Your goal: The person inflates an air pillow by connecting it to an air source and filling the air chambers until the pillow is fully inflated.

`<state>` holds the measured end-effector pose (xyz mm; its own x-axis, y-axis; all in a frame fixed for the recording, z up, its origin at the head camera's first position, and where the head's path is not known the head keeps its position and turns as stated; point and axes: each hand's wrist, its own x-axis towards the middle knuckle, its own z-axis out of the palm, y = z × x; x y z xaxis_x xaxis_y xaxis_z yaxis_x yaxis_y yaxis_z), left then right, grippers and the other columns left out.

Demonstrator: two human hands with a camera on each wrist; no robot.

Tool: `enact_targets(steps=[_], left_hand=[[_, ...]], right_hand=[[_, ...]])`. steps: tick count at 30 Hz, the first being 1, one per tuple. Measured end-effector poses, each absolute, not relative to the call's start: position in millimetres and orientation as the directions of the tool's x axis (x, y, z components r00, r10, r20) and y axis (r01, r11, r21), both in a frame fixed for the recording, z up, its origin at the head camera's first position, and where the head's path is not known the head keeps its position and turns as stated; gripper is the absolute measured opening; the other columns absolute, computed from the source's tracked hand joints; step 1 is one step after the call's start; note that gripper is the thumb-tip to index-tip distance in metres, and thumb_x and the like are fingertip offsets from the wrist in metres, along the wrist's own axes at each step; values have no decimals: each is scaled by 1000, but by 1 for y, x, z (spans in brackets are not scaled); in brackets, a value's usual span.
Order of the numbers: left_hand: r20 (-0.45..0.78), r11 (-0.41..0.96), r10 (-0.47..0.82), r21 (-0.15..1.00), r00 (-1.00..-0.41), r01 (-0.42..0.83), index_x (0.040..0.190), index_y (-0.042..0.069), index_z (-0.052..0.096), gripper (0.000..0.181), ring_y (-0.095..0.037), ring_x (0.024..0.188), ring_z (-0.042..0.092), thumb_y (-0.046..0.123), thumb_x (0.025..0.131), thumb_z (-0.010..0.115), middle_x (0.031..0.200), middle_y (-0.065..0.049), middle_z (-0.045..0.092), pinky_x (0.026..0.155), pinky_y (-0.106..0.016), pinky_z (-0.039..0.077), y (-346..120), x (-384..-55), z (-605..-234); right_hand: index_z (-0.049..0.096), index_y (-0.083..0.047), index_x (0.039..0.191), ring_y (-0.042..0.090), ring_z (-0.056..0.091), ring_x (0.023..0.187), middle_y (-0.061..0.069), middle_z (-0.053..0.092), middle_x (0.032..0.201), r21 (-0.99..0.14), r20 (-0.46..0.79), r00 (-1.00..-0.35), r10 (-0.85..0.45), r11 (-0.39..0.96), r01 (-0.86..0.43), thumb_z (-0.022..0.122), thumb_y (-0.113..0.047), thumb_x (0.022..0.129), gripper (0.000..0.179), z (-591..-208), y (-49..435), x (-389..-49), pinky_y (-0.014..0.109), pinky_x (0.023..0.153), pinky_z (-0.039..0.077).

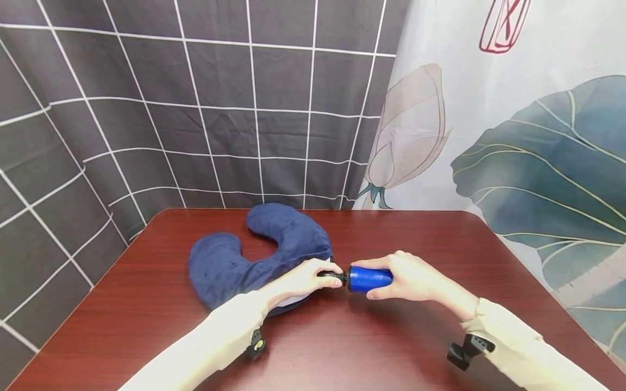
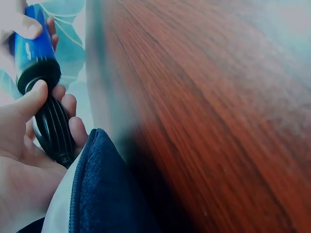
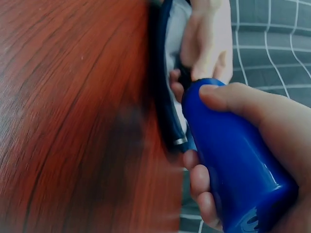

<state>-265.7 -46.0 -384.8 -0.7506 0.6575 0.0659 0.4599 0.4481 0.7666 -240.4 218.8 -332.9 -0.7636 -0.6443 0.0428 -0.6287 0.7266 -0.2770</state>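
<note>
Just below and right of the centre of the head view, a glossy blue plastic cylinder (image 1: 369, 279) lies inside the right grip (image 1: 411, 277), whose thumb and fingers are wrapped around its sides. Left of it, the left grip (image 1: 310, 276) grasps a black ribbed handle (image 2: 56, 124), its thumb along one side and its fingers curled around the other; a black collar (image 2: 39, 73) joins handle and cylinder just beyond that thumb. Left of centre, a navy plush U-shaped pillow (image 1: 303, 233) rests on the reddish-brown wood-grain bench (image 1: 371, 347), its edge with a dark zip (image 2: 77, 194) just beside the left grip. At the bottom of the right wrist view, a dark mark (image 3: 250, 221) on the cylinder's near end is too unclear to read. A red outlined emblem (image 1: 506, 24) at the upper right of the head view is illegible too.
</note>
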Motion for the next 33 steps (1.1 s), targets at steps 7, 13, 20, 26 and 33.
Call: enact_targets(steps=[7,13,20,26,33], left_hand=[[68,444,664,766,-744,466,113,12,71,24,-4,81,51,25,93,66,93,-1,68,75,-19,43,-48,-267,-387],[37,465,654,768,-756,440,111,14,71,22,-4,74,53,27,94,66,88,2,65,70,-19,45,-48,-266,-385],[24,477,651,764,-759,434,108,16,71,19,-3,73,54,28,94,65,84,4,65,69,-19,45,-46,-264,-385],[22,474,653,768,-757,432,109,16,70,20,-2,76,58,28,94,65,89,1,71,72,-20,47,-45,-263,-384],[29,481,643,762,-765,434,108,18,71,20,-3,76,55,31,93,66,86,5,67,72,-19,45,-47,-264,-386]], right_hand=[[61,-35,133,11,64,86,-5,74,109,-241,39,-775,-631,746,-620,78,-48,79,59,-333,208,-240,27,68,49],[59,-36,135,8,63,82,-5,74,103,-221,40,-770,-637,746,-628,77,-50,79,60,-330,214,-237,25,66,48],[57,-36,137,8,65,85,-4,73,105,-254,-5,-783,-622,758,-600,77,-52,79,64,-323,241,-231,24,66,50],[57,-33,138,1,64,83,-7,73,105,-281,9,-772,-635,740,-612,76,-53,81,64,-315,273,-222,21,66,52],[56,-32,139,-3,62,83,-5,73,107,-313,42,-752,-658,706,-635,77,-50,81,64,-306,300,-215,20,67,52]])
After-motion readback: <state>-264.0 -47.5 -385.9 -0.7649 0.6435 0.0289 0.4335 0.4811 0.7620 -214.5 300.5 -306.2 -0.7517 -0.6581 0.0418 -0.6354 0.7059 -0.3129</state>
